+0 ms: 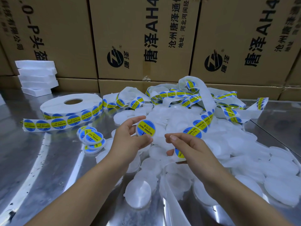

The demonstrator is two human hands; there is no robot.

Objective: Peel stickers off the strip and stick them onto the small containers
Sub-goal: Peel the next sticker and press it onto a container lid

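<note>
While container is gripped by left hand and strip pinched by right hand, next sticker may be creased by slack.

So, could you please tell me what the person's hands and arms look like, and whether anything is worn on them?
Both are bare. The left hand and right hand wear no gloves and show no rings; the visible fingernails are short and unpainted. The left forearm and right forearm are uncovered to the frame's edge, with no sleeve, watch or bracelet in view.
</note>
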